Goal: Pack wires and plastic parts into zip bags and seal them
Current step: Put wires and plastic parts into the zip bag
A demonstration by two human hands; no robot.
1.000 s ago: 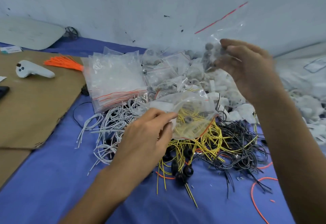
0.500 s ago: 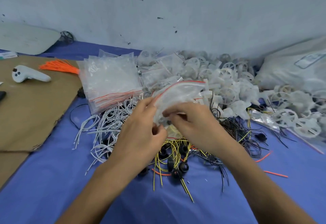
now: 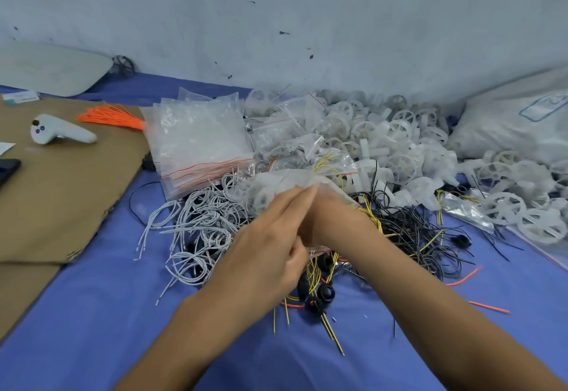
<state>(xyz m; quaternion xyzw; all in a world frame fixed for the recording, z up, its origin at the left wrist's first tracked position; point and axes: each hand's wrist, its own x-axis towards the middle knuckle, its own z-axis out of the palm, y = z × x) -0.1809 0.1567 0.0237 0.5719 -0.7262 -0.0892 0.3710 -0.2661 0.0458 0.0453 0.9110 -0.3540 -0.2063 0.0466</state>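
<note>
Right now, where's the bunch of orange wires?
In the head view, the orange wires lie at left on the brown cardboard, between the white controller and the stack of zip bags.

we count two hands, left hand (image 3: pixel 270 246) and right hand (image 3: pixel 335 218), one zip bag (image 3: pixel 276 184) between them, one white controller (image 3: pixel 61 133) and one orange wire bundle (image 3: pixel 113 117) at upper left, one stack of empty bags (image 3: pixel 196 138), one white sack (image 3: pixel 516 126) at right; plastic wheels (image 3: pixel 399 144) and wires (image 3: pixel 196 221) are too many to count.
</note>
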